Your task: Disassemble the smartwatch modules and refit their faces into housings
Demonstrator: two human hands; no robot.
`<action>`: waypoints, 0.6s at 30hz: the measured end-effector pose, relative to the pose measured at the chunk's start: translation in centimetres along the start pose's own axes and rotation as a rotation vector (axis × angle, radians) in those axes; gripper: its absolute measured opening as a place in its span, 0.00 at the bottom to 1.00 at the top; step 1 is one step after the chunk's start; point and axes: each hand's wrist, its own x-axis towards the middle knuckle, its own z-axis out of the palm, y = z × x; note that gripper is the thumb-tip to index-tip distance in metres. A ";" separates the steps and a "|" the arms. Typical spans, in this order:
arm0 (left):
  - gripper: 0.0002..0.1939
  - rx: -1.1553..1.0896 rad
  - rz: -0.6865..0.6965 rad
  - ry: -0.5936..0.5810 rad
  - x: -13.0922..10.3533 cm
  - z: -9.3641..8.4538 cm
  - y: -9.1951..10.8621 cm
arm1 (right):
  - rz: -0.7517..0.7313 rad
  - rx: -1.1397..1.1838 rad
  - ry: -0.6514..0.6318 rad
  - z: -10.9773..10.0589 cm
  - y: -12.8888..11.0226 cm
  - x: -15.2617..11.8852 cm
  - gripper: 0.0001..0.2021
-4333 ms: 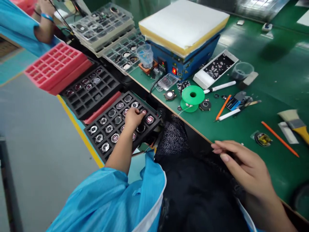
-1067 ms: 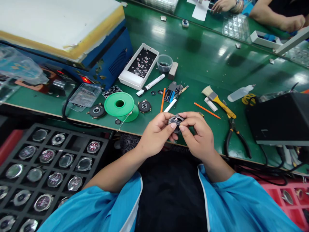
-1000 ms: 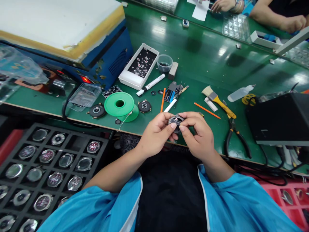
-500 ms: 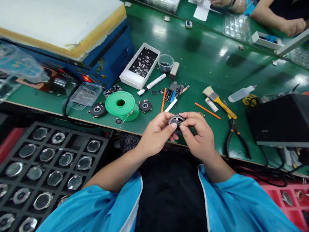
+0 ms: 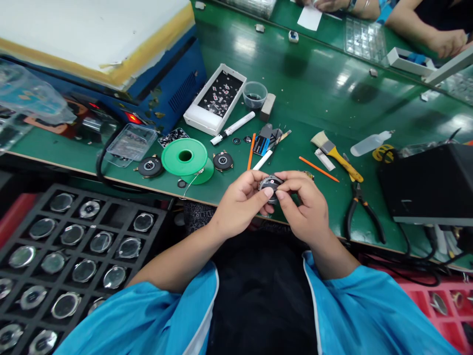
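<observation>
Between both hands, just over the bench's front edge, is a round dark watch case (image 5: pixel 271 182) with a small pale red-marked dot on it. My left hand (image 5: pixel 244 199) is closed round its left side, thumb pressed on the face. The fingers of my right hand (image 5: pixel 305 202) pinch its right rim, thumb and forefinger close together; whether a small part sits between them is hidden. Left of my hands on the bench lie two more dark watch cases, one (image 5: pixel 223 160) right of the green solder spool (image 5: pixel 185 156) and one (image 5: pixel 150 166) left of it.
A white box (image 5: pixel 201 118) of small parts, a marker (image 5: pixel 236 125), orange sticks, a brush (image 5: pixel 332 153) and pliers (image 5: pixel 356 207) lie on the green bench. Lower left is a black foam tray (image 5: pixel 114 215) of watch cases. A co-worker's arms (image 5: pixel 424 29) show at the far side.
My hands stay round the watch case with almost no movement. The case seems tipped slightly, showing more of its face. The view has shifted a little.
</observation>
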 end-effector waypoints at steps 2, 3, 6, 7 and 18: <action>0.29 0.003 -0.003 -0.001 0.0 0.0 -0.1 | 0.001 0.004 0.002 0.1 0.0 0.0 0.07; 0.29 0.004 -0.005 0.001 0.1 0.0 -0.1 | 0.001 0.005 0.001 0.1 0.0 0.0 0.07; 0.29 0.012 -0.014 0.007 0.1 0.1 0.0 | 0.003 0.008 -0.003 0.1 0.0 0.0 0.06; 0.29 0.015 -0.017 0.009 0.1 0.2 0.1 | 0.003 0.008 -0.003 0.1 0.0 -0.1 0.06; 0.22 0.042 -0.049 0.037 0.1 0.6 0.7 | 0.005 0.020 0.002 0.1 0.0 -0.1 0.06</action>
